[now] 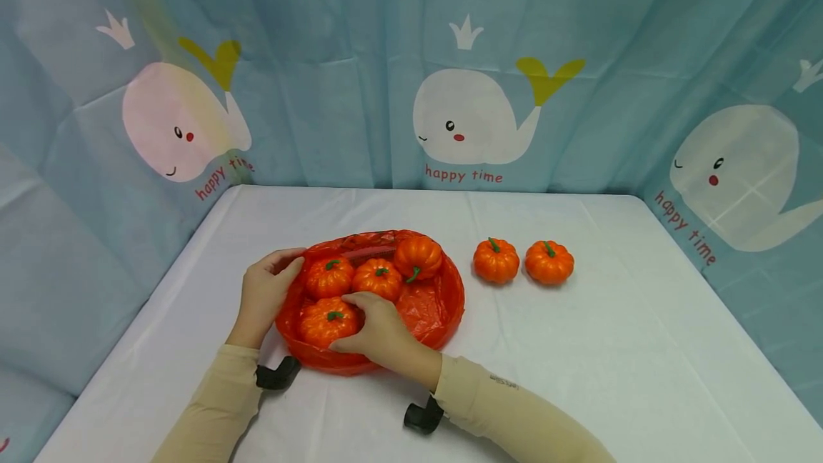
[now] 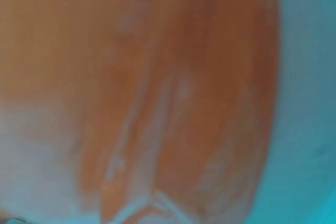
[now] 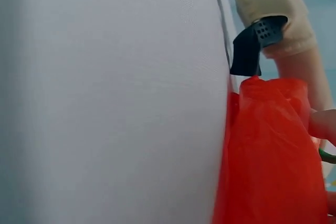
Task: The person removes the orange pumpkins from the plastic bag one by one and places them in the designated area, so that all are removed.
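Note:
A red plastic bag [image 1: 424,309], spread out round with its mouth facing up, holds several small orange pumpkins with green stems. In the head view my right hand [image 1: 382,331] reaches over its near rim and grips the front-left pumpkin [image 1: 321,324], thumb on the near side and fingers on the far side. My left hand [image 1: 263,291] holds the bag's left rim between thumb and fingers. Behind the gripped pumpkin sit a left pumpkin [image 1: 329,276], a middle pumpkin [image 1: 379,279] and a tilted pumpkin [image 1: 418,257]. The left wrist view is a blur of the red bag [image 2: 210,103].
Two more pumpkins, one nearer [image 1: 496,261] and one farther right [image 1: 549,263], stand on the white tablecloth [image 1: 617,349] right of the bag. A blue curtain [image 1: 334,91] with whale prints hangs behind and at the sides. Black wrist devices [image 1: 421,416] sit under both forearms.

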Tool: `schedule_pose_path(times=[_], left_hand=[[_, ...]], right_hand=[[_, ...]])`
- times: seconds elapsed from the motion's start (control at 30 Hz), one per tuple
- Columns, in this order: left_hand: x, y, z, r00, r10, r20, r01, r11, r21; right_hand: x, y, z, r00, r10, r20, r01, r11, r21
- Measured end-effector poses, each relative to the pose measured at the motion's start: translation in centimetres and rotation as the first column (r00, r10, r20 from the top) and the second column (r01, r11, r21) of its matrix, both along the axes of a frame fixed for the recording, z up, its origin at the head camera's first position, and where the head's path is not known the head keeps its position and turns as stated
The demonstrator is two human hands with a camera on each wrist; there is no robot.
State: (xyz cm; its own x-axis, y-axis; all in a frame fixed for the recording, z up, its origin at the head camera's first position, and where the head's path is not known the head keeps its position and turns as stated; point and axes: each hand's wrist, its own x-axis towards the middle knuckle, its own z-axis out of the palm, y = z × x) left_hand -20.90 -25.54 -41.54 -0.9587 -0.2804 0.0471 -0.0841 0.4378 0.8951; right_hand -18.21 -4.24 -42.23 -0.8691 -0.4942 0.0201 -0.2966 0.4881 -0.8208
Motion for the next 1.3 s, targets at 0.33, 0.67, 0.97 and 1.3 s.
schedule_pose_path(times=[0.33,0.67,0.97,1.3], left_hand=[[-0.1,-0.2,-0.1,1.0,0.01,0.0,-0.01,1.0,-0.004],[-0.3,-0.3,-0.5,0.999,0.01,-0.05,-0.01,1.0,-0.006],[-0.3,-0.1,-0.6,0.999,0.008,-0.04,-0.009,1.0,-0.018],[-0.3,-0.2,-0.5,1.0,0.009,-0.027,-0.009,1.0,-0.013]], right_hand=[[0.1,3.8,2.0,0.997,-0.055,0.051,0.059,0.994,-0.094],[0.4,9.5,3.4,0.977,-0.202,0.063,0.21,0.962,-0.174],[0.8,16.0,2.6,0.955,-0.281,0.101,0.296,0.929,-0.22],[1.3,21.4,2.9,0.887,-0.444,0.126,0.458,0.881,-0.12]])
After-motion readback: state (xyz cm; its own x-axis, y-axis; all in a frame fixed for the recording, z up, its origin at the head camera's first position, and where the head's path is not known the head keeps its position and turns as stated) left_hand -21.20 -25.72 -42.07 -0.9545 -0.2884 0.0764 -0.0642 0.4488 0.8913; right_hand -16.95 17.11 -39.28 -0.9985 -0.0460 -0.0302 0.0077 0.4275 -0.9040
